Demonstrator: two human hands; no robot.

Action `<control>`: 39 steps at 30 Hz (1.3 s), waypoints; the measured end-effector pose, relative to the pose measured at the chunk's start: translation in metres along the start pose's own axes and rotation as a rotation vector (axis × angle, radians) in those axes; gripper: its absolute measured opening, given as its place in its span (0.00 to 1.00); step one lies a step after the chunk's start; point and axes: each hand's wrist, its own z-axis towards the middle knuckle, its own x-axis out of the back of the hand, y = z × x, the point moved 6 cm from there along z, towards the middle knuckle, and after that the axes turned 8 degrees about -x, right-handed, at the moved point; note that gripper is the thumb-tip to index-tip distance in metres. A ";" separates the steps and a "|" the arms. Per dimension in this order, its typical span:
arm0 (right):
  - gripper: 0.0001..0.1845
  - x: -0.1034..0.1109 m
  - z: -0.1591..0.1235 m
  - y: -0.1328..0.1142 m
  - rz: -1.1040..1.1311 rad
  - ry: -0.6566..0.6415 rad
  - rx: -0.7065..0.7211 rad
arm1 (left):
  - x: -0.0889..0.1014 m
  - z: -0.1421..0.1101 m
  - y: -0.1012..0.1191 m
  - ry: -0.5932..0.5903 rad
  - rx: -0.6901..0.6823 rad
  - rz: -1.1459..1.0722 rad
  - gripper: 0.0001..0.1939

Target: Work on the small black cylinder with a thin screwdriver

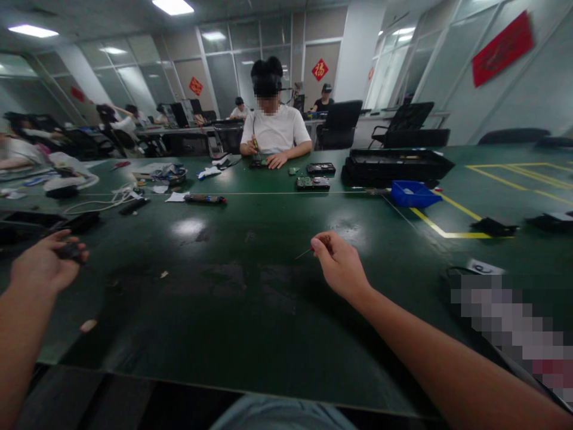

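Glass partitions and red paper signs line the back of a workroom, and a wide green table [250, 286] fills the view. Near that table's left edge the left hand [42, 263] has its fingers curled shut around a small dark object [69, 251], which is mostly hidden in the grip, so what it is cannot be told. Right of the table's middle the right hand [340, 263] pinches a thin screwdriver [313, 248] between thumb and fingertips; its slim shaft points left, just above the surface. At the table's far side a person in a white shirt [274, 130] sits with both hands on a small part, with circuit boards [313, 183] just to the right of them. Further right along the far side lie a black tray [396, 164] and, nearer, a blue bin [414, 194]. Cables and tools [125, 197] are scattered toward the table's far left
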 end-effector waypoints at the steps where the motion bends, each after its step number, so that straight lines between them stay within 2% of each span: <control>1: 0.14 0.000 0.000 0.000 0.001 -0.001 -0.001 | -0.008 -0.005 0.000 -0.004 0.004 -0.035 0.13; 3: 0.14 0.000 0.000 0.000 0.003 0.003 0.000 | -0.030 -0.019 0.004 -0.040 0.012 -0.102 0.14; 11: 0.14 0.001 0.000 0.000 -0.004 0.004 0.010 | -0.139 -0.101 0.028 -0.344 0.058 -0.254 0.15; 16: 0.14 0.002 -0.001 -0.003 -0.008 0.001 0.006 | -0.203 -0.156 0.038 -0.557 0.084 -0.343 0.19; 20: 0.13 0.001 -0.001 -0.001 -0.005 0.001 0.016 | -0.249 -0.207 0.046 -0.714 0.114 -0.389 0.22; 23: 0.13 0.001 0.000 0.000 -0.006 0.007 0.022 | -0.275 -0.245 0.049 -0.819 0.134 -0.393 0.21; 27: 0.13 0.001 -0.001 -0.001 -0.016 0.011 0.011 | -0.299 -0.290 0.040 -0.956 0.066 -0.328 0.21; 31: 0.15 -0.001 -0.002 -0.001 -0.032 -0.003 -0.005 | -0.310 -0.321 0.018 -1.060 -0.061 -0.195 0.22; 36: 0.15 -0.002 -0.002 -0.001 -0.045 0.001 0.002 | -0.308 -0.335 0.002 -1.187 -0.264 0.006 0.18; 39: 0.16 0.000 -0.002 -0.002 -0.061 0.010 -0.009 | -0.304 -0.335 0.000 -1.243 -0.475 0.147 0.23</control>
